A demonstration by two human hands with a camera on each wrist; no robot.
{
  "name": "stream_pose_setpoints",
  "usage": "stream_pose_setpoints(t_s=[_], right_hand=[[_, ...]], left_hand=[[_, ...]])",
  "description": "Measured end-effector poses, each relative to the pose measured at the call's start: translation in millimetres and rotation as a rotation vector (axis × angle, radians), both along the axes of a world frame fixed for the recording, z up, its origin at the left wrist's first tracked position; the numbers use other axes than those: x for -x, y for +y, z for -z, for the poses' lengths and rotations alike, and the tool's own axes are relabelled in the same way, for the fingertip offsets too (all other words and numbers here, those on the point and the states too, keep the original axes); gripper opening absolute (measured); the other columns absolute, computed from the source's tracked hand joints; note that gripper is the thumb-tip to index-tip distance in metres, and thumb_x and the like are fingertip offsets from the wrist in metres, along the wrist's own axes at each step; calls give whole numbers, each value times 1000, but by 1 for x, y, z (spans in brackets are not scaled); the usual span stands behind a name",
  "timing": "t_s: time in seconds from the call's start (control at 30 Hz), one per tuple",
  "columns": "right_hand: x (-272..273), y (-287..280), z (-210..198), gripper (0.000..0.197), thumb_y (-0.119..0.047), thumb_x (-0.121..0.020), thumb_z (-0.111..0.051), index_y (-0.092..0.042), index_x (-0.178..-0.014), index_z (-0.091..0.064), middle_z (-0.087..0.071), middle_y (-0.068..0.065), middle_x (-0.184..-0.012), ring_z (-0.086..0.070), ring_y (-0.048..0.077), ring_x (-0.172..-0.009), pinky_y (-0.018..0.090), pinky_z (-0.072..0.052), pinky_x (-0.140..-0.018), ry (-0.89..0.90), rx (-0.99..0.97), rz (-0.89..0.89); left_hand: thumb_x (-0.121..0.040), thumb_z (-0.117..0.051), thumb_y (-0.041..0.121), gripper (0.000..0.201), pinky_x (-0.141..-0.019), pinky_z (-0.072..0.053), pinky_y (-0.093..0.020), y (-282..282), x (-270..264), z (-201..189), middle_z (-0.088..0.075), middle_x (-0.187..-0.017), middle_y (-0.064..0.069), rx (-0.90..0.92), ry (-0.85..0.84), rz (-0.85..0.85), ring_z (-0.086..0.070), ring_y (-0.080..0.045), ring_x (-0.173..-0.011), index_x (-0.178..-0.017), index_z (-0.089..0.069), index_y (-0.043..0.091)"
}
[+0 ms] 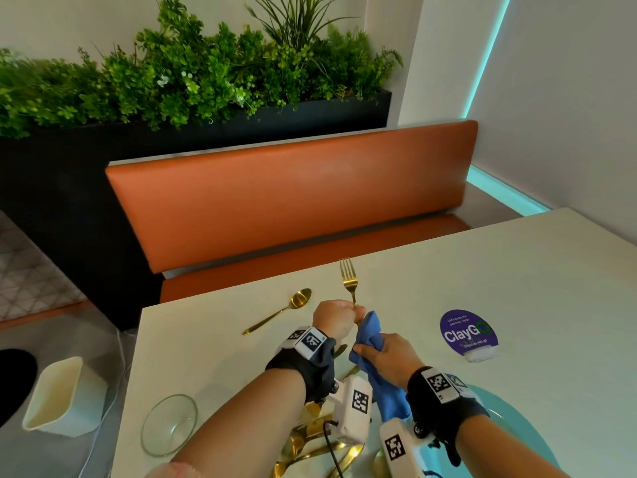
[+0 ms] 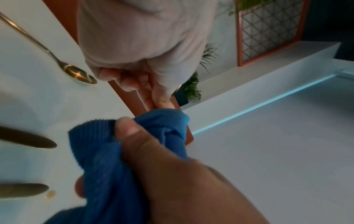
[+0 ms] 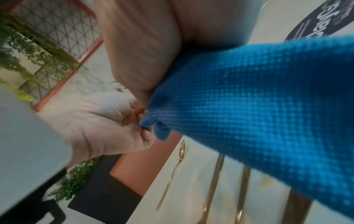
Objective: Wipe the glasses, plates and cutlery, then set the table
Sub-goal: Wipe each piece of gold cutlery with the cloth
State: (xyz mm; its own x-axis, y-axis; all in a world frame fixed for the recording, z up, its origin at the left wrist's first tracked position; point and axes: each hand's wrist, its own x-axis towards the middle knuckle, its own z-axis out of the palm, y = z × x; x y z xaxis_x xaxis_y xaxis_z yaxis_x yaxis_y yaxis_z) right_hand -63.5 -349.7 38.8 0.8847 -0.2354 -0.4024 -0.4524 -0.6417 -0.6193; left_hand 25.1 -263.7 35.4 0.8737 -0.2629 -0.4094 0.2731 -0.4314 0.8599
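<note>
Now left hand (image 1: pixel 333 317) fingers curled round gold fork (image 1: pixel 349 280), right hand (image 1: pixel 389 357) fingers bunching blue cloth (image 1: pixel 370 334) against it

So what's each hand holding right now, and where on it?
Left hand grips the gold fork by its handle, tines up. Right hand grips the bunched blue cloth around its middle.

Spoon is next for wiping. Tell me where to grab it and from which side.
Pinch the gold spoon at its thin handle end, the near-left tip, coming from above. It lies flat on the table with bare surface around it; the bowl points toward the bench.
</note>
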Motion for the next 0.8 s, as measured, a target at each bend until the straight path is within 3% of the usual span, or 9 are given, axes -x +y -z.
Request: stream_pose_setpoints(t_s=[0.07, 0.17, 0.27, 0.37, 0.47, 0.53, 0.67, 0.8], right_hand=[[-2, -1, 0, 46, -36, -93, -51, -16, -55, -35, -41, -1, -58, -41, 15, -61, 21, -32, -54, 13, 42, -44], [-1, -4, -1, 43, -34, -92, -52, -21, -54, -39, -43, -9, -57, -47, 14, -66, 22, -33, -57, 63, 113, -157], [-4, -20, -1, 39, -36, -93, -51, -27, -55, -45, -50, -15, -59, -54, 12, -71, 17, -36, -60, 50, 115, -120], [-13, -42, -8, 38, -40, -91, -52, -26, -59, -40, -46, -10, -61, -50, 16, -75, 22, -35, -59, 2, 173, 22], [-17, -59, -9, 36, -41, -89, -55, -21, -62, -44, -48, -8, -60, -50, 15, -69, 17, -33, -51, -29, 196, 89], [-18, -68, -5, 34, -42, -89, -56, -17, -68, -49, -53, -3, -62, -53, 17, -68, 16, -34, -51, -54, 190, 145], [-15, -77, 1, 34, -41, -89, -56, -10, -73, -56, -61, 6, -70, -55, 20, -67, 24, -36, -54, -72, 187, 244], [-8, -81, 5, 40, -41, -89, -57, -17, -59, -45, -55, 5, -63, -52, 22, -65, 20, -32, -50, -71, 214, 292]], left_hand=[[-86, -63, 18, 23, -88, -40, -27, 2, -7, 6, -69, -112, -13, 35, 33, -59, -59, -24, -105, -102, -70, 2], [-87, -63, 20, 25, -89, -42, -28, 22, -38, 10, -68, -114, -12, 33, -29, -145, -60, -24, -106, -106, -69, 4], [-90, -57, 36, 32, -85, -43, -29, 59, -81, 17, -67, -105, -3, -415, -183, 26, -60, -24, -101, -107, -71, 14], [-89, -49, 49, 37, -82, -42, -32, 87, -110, 37, -67, -94, -1, -878, -249, 198, -57, -22, -87, -92, -69, 18], [-91, -49, 42, 29, -87, -38, -34, 100, -121, 61, -64, -93, 0, -1118, -301, 329, -58, -22, -93, -94, -66, 18], [-90, -51, 34, 21, -86, -37, -34, 103, -126, 73, -61, -87, 2, -1197, -323, 383, -57, -20, -92, -94, -65, 19], [-90, -52, 33, 17, -83, -35, -33, 97, -129, 88, -61, -85, 3, -1250, -368, 463, -54, -19, -85, -91, -64, 22], [-89, -54, 37, 20, -84, -38, -31, 99, -132, 101, -67, -93, 2, -1265, -405, 446, -58, -19, -91, -94, -66, 22]])
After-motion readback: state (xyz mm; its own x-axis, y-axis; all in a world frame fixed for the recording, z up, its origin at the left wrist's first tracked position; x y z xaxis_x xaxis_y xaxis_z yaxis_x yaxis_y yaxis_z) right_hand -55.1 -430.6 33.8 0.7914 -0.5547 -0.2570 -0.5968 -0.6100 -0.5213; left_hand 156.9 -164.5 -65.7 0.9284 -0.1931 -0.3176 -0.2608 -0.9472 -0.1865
